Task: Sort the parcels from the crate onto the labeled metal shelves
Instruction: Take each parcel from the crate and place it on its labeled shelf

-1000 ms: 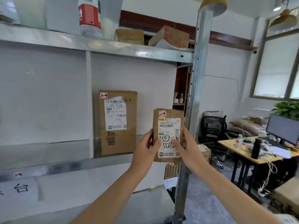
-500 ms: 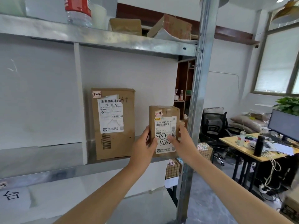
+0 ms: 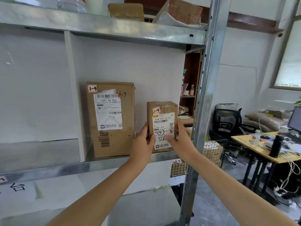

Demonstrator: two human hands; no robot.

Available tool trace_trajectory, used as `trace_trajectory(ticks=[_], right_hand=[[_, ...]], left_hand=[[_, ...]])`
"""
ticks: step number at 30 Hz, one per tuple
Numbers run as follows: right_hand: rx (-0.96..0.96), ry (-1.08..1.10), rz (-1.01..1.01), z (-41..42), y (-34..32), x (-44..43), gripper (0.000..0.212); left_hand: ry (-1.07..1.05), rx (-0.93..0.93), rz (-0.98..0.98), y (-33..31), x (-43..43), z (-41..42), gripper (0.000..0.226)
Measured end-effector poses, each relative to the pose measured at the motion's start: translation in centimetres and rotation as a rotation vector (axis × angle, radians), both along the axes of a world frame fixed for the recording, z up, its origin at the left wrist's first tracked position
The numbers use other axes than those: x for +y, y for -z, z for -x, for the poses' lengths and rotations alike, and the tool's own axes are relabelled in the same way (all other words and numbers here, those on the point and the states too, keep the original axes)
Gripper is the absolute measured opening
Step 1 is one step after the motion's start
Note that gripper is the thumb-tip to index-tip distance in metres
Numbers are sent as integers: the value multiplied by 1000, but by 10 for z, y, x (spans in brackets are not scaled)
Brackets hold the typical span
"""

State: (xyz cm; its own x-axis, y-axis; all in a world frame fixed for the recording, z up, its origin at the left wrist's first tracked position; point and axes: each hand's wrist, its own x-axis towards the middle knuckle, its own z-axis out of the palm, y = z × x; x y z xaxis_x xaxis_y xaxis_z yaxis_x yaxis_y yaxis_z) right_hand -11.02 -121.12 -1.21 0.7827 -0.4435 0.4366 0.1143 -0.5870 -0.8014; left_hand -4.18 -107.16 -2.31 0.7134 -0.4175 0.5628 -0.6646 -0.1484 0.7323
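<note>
As fingers (image 3: 180, 130) clasp both sides, parcel (image 3: 162, 119) stands upright

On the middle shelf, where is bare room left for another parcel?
Bare shelf left of the white divider. Right bay is crowded: large parcel, small parcel gripped by left hand and right hand, then the post.

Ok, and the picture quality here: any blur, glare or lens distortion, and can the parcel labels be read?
Head view: the wide-angle lens makes the upright lean and the upper shelf slant. Head view: print on the small parcel and large parcel is legible, both tagged 1-4. Head view: the window is washed out and the top-left corner is smeared.
</note>
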Motion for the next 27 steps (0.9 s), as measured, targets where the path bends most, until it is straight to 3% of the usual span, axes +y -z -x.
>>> trace_trajectory(ticks=[3, 7, 16, 22, 27], right_hand=[[21, 0, -26, -2, -1, 2, 82], [34, 22, -18, -2, -2, 4, 85], [141, 55, 34, 9, 11, 7, 52], [197, 142, 26, 35, 15, 19, 44], [342, 163, 188, 63, 30, 23, 36]], left_hand=[[-17, 15, 1, -3, -2, -2, 50], [-27, 27, 1, -1, -5, -3, 51], [-78, 45, 18, 11, 6, 18, 57], [-77, -82, 48, 26, 30, 35, 61], [-53, -154, -116, 64, 32, 40, 60]])
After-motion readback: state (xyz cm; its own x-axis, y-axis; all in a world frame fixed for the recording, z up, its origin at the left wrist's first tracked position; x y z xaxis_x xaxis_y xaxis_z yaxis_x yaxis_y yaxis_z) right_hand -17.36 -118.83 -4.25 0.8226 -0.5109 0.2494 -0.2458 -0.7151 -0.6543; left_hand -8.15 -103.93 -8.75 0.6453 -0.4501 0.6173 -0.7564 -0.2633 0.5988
